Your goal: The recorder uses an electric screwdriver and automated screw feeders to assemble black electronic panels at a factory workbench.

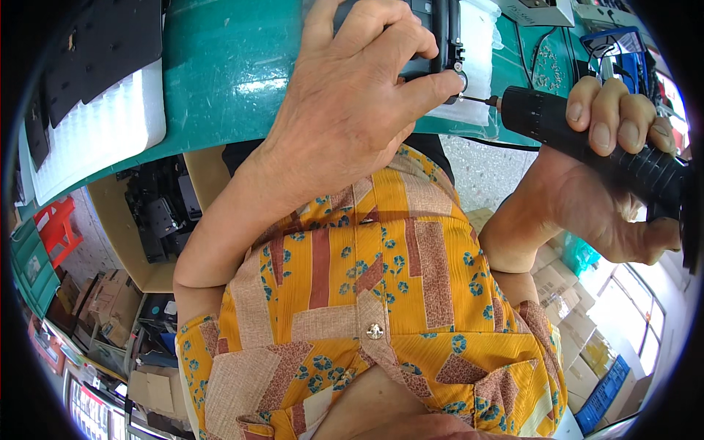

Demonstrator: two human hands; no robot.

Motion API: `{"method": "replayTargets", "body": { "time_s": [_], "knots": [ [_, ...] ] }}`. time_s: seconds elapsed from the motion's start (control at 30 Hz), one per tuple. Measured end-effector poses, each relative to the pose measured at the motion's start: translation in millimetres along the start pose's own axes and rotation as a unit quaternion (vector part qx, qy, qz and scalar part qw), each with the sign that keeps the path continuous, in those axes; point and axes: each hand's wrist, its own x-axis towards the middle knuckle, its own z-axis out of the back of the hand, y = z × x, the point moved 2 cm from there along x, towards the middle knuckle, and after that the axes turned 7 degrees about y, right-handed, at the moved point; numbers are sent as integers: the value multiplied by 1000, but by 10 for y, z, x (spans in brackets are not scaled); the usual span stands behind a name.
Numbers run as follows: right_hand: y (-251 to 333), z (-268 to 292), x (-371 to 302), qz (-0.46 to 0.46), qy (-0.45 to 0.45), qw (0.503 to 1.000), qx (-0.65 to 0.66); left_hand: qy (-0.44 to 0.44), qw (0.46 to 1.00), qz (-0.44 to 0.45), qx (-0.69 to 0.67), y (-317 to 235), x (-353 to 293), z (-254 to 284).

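My right hand (598, 161) is wrapped round a black electric screwdriver (532, 114). Its thin bit points left and reaches a small metal fitting (458, 66) on the edge of a black part (442, 33). Bent over that part is my left hand (359, 95), its fingers curled on it and its thumb stretched toward the fitting, close to the bit's tip. A white foam pad (477, 62) lies beneath the part's right side. Much of the black part is hidden by my left hand or cut off by the top edge.
The bench top is green (220, 66). At its left, black plates (103, 44) lie over white foam (125, 117). Small screws (550, 70) are scattered at the right beside black cables. Below the bench's left side stands a cardboard box (110, 213) of black parts.
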Motion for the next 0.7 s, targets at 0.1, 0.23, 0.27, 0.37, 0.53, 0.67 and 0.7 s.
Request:
{"method": "replayTargets", "body": {
  "time_s": [0.1,0.23,0.27,0.37,0.53,0.67,0.7],
  "knots": [
    [19,95,9,-25,20,999,12,20,1000,3,5,-6,16,21],
    [38,83,36,-19,50,998,14,370,863,284,-196,-36,422,393],
    [34,60,51,-18,63,998,16,203,963,149,-90,9,156,135],
    [31,41,57,-15,92,995,18,32,999,6,23,-14,0,19],
    [30,-36,22,11,53,998,-40,42,999,15,12,-65,168,189],
    [47,49,69,-27,112,993,25,220,958,164,-86,-14,161,167],
    [49,42,74,-28,119,992,21,56,998,16,40,-34,16,71]
  ]
}}
